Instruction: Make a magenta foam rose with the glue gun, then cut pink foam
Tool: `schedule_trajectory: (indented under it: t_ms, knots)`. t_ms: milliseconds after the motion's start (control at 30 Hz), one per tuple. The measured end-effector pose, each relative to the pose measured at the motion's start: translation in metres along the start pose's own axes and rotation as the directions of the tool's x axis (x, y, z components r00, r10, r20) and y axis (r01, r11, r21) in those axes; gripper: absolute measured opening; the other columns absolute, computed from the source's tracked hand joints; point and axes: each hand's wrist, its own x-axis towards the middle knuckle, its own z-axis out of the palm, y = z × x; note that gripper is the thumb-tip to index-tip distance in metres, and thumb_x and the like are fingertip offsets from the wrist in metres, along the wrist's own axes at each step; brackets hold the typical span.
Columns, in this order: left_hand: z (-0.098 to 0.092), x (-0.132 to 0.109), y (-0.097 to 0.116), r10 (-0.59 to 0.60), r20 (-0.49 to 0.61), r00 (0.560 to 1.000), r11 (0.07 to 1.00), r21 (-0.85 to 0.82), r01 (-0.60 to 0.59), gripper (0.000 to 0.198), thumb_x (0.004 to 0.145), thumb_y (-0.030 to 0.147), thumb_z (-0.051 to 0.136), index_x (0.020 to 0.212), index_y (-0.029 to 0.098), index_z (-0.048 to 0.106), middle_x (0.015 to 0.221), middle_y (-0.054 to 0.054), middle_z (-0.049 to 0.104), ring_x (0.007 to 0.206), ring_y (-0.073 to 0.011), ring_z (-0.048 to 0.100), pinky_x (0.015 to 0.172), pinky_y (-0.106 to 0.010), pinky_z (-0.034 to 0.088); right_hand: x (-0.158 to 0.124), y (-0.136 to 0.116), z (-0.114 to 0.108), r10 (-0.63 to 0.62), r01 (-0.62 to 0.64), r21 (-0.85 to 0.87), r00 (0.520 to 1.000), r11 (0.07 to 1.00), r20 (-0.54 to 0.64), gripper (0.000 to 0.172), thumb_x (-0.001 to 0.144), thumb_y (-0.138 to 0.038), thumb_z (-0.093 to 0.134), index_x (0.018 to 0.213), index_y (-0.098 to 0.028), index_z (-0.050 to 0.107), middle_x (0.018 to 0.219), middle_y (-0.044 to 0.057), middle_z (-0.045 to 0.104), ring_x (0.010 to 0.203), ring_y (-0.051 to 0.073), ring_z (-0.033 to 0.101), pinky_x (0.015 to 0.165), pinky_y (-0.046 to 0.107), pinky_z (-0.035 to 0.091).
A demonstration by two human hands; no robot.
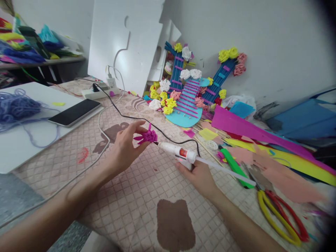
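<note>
Between the thumb and fingers of my left hand (128,143) is a magenta paper flower (149,136) with pointed petals. My right hand (201,175) is wrapped round the handle of a white hot glue gun (173,149), which lies level and points left. Its dark nozzle meets the flower's lower right side, or comes very close to it; I cannot tell which. A long translucent glue stick (228,170) sticks out of the gun's back end. The gun's black cord (168,138) runs behind it across the table.
Scissors (278,213) with yellow and red handles and a green cutter (235,166) lie at the right, by coloured paper sheets (262,140). Behind stand blue paper decorations (186,105) with flowers. A phone (76,112), purple yarn (19,105) and a white cable (105,136) are at the left.
</note>
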Motion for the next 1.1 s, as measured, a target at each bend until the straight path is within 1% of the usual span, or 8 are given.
schedule_trajectory:
  t_ms: [167, 367, 533, 700, 900, 1000, 1100]
  knots:
    - [0.0008, -0.0001, -0.0006, -0.008, 0.003, 1.000, 1.000, -0.003, 0.008, 0.055, 0.076, 0.013, 0.069, 0.123, 0.022, 0.043, 0.099, -0.004, 0.068, 0.093, -0.0213, 0.065, 0.083, -0.041, 0.050, -0.0019, -0.0003, 0.0014, -0.048, 0.048, -0.044, 0.999, 0.998, -0.007, 0.023, 0.083, -0.040, 0.058, 0.092, -0.020, 0.065, 0.082, 0.003, 0.070, 0.073, 0.020, 0.063, 0.064, 0.029, 0.048]
    - [-0.0002, 0.0006, -0.0007, -0.003, -0.011, 1.000, 1.000, -0.015, 0.003, 0.052, 0.076, 0.014, 0.068, 0.122, 0.021, 0.044, 0.097, -0.005, 0.069, 0.091, -0.0204, 0.066, 0.082, -0.039, 0.051, -0.0040, 0.0024, 0.0029, -0.071, 0.070, -0.088, 0.997, 0.994, -0.016, 0.021, 0.083, -0.040, 0.058, 0.085, -0.020, 0.064, 0.080, 0.003, 0.068, 0.073, 0.020, 0.063, 0.061, 0.029, 0.047]
    - [-0.0015, 0.0008, -0.0007, -0.007, 0.001, 1.000, 1.000, -0.028, 0.007, 0.049, 0.078, 0.018, 0.067, 0.121, 0.021, 0.044, 0.097, -0.006, 0.069, 0.091, -0.0209, 0.066, 0.083, -0.040, 0.052, -0.0043, 0.0021, 0.0027, -0.049, 0.047, -0.082, 0.999, 0.995, -0.020, 0.023, 0.083, -0.041, 0.058, 0.089, -0.020, 0.065, 0.078, 0.003, 0.068, 0.070, 0.020, 0.063, 0.060, 0.029, 0.048]
    - [-0.0015, 0.0010, -0.0013, -0.026, 0.012, 1.000, 0.998, -0.049, 0.027, 0.048, 0.079, 0.019, 0.065, 0.122, 0.021, 0.044, 0.096, -0.006, 0.069, 0.090, -0.0205, 0.066, 0.083, -0.040, 0.052, -0.0033, 0.0025, 0.0034, -0.031, 0.029, -0.068, 0.999, 0.997, -0.017, 0.023, 0.082, -0.040, 0.058, 0.091, -0.020, 0.067, 0.083, 0.004, 0.070, 0.074, 0.022, 0.065, 0.063, 0.030, 0.050]
    - [-0.0016, 0.0006, -0.0020, -0.040, 0.016, 0.999, 0.995, -0.093, 0.041, 0.048, 0.078, 0.018, 0.065, 0.122, 0.019, 0.044, 0.097, -0.007, 0.068, 0.091, -0.0206, 0.066, 0.085, -0.041, 0.052, 0.0027, 0.0066, 0.0022, 0.046, -0.049, -0.032, 0.996, 0.998, -0.070, 0.028, 0.081, -0.038, 0.058, 0.097, -0.017, 0.067, 0.088, 0.007, 0.071, 0.076, 0.023, 0.065, 0.069, 0.034, 0.051]
    - [-0.0013, -0.0001, -0.0042, -0.057, 0.017, 0.998, 0.992, -0.109, 0.059, 0.049, 0.078, 0.019, 0.066, 0.122, 0.019, 0.044, 0.097, -0.007, 0.068, 0.092, -0.0205, 0.065, 0.085, -0.041, 0.051, 0.0020, 0.0065, 0.0018, 0.034, -0.037, -0.034, 0.996, 0.999, -0.087, 0.028, 0.081, -0.039, 0.058, 0.095, -0.017, 0.067, 0.090, 0.007, 0.071, 0.079, 0.024, 0.065, 0.071, 0.033, 0.051]
    - [-0.0010, -0.0004, -0.0058, -0.061, 0.014, 0.998, 0.992, -0.108, 0.062, 0.049, 0.078, 0.020, 0.066, 0.122, 0.020, 0.044, 0.097, -0.007, 0.068, 0.090, -0.0200, 0.065, 0.084, -0.040, 0.051, -0.0013, 0.0051, 0.0032, 0.016, -0.020, -0.050, 0.997, 0.999, -0.074, 0.027, 0.081, -0.041, 0.058, 0.092, -0.018, 0.067, 0.083, 0.005, 0.071, 0.075, 0.023, 0.065, 0.066, 0.032, 0.051]
